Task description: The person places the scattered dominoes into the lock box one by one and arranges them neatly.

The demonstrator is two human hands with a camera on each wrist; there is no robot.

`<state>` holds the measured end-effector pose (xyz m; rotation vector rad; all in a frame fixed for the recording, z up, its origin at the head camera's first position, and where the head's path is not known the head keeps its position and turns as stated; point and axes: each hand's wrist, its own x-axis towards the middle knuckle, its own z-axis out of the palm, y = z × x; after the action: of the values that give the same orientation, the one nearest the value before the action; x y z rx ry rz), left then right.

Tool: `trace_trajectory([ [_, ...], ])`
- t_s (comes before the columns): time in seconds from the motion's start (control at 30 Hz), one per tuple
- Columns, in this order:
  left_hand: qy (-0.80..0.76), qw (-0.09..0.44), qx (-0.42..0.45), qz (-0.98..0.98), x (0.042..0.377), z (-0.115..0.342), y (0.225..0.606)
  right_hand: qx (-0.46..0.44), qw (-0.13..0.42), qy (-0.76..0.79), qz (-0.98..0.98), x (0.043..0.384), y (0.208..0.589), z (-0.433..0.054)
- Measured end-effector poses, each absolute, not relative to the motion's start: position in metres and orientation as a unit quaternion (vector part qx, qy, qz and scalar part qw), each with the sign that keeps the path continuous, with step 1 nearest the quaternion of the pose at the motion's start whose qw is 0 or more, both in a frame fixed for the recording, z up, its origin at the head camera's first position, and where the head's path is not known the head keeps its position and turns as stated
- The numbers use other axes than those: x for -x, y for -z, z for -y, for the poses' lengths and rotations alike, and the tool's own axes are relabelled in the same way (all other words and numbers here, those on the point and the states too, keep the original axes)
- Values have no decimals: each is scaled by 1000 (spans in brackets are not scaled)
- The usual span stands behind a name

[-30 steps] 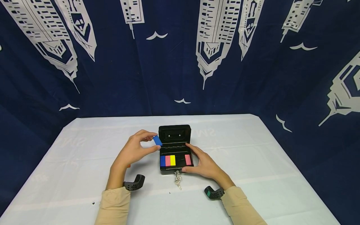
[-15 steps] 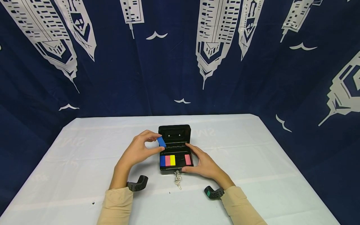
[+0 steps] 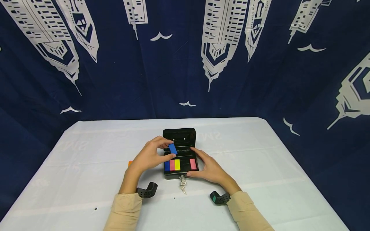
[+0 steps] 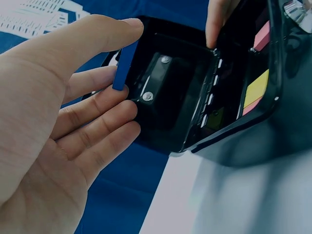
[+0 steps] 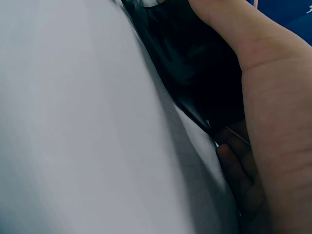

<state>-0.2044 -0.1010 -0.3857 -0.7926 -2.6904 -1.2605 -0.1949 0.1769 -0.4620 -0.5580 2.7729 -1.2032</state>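
Observation:
A small black cash box (image 3: 185,175) stands on the table with its lid (image 3: 179,134) raised. In its left part lie a blue block (image 3: 167,166), a pink block (image 3: 172,165) and a yellow block (image 3: 177,164) side by side. Another pink block (image 3: 193,164) sits apart at the right. Over the box's left side, my left hand (image 3: 151,155) pinches a flat blue block (image 4: 125,66) between thumb and fingers. My right hand (image 3: 211,168) grips the box's right side, thumb at the front edge and a finger near the hinge. Its other fingers are mostly hidden in the head view.
Keys (image 3: 182,188) hang from the lock at the front of the box. An orange piece (image 3: 130,163) shows partly behind the left wrist. A tiny dark speck (image 3: 96,209) lies on the white tabletop (image 3: 66,179). A dark blue printed cloth (image 3: 173,73) hangs behind.
My left hand has moved right and slightly down with the blue block, from beside the box to over it. The orange piece has come into sight behind the wrist. My right hand stays put.

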Motion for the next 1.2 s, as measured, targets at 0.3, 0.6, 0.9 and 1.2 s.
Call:
trace_trajectory([
  [0.3, 394, 33, 272, 877, 204, 92, 390, 182, 34, 387, -903, 195, 462, -177],
  [0.6, 399, 23, 287, 871, 205, 82, 394, 180, 33, 389, -903, 195, 462, -178],
  [0.9, 378, 27, 302, 875, 206, 74, 402, 186, 33, 391, -901, 195, 462, -178],
  [1.2, 368, 15, 305, 879, 205, 67, 406, 185, 33, 387, -903, 196, 463, -177],
])
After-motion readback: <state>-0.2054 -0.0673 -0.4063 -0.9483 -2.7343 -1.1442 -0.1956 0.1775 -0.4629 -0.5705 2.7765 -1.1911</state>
